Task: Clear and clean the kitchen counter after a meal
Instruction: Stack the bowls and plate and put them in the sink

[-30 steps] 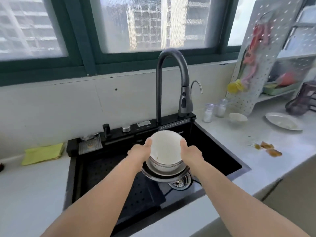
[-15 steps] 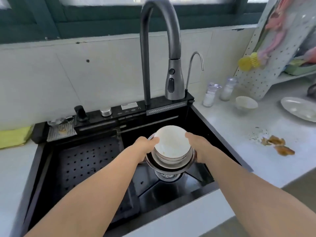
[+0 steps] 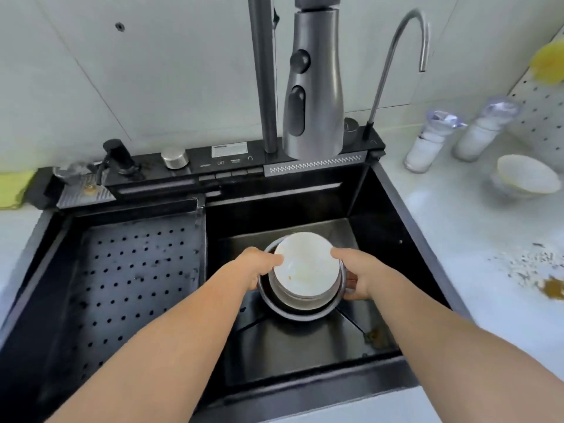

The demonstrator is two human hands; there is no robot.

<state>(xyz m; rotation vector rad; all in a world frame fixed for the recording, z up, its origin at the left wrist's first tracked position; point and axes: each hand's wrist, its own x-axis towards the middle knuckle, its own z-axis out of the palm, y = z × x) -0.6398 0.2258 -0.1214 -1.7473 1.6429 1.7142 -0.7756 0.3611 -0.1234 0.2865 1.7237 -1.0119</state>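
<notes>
Step in hand, by the look of it: setting a stack of dirty dishes down into the sink, the clearing half of the job.

Largest first. Pale surface [image 3: 476, 227] running down the right of the frame, and a strip of it at far left. Black sink [image 3: 384, 190] filling the centre, with a perforated tray [image 3: 134, 270] in its left half and the deep basin on the right. Tall grey tap [image 3: 311, 87] hanging over the basin from top centre, thin filter spout [image 3: 396, 47] just right of it.

In the basin, centre frame: stack [image 3: 305, 270] of a white plate on top of nested metal bowls, low over the basin floor; whether touching it cannot be told. Left hand [image 3: 256, 267] gripping the stack's left rim, thumb over the plate edge. Right hand [image 3: 357, 276] gripping the right rim, thumb on the plate and fingers curled under a bowl's lip. Both closed on the stack, neither free.

Smaller things on the surface at right: two shakers [image 3: 427, 141] near the sink's back corner, a white bowl [image 3: 525, 178] just beyond them, then spilled crumbs and brown scraps [image 3: 537, 270] at the right edge. Yellow cloth [image 3: 15, 190] at far left. Brown speck of food in the basin's lower right corner.

Next move, as a judgement: lower the stack level until it rests flat, then loosen both grips together so the plate does not slide off the bowls. After that, the white bowl and the scraps at right are likely next, with the cloth for wiping.
</notes>
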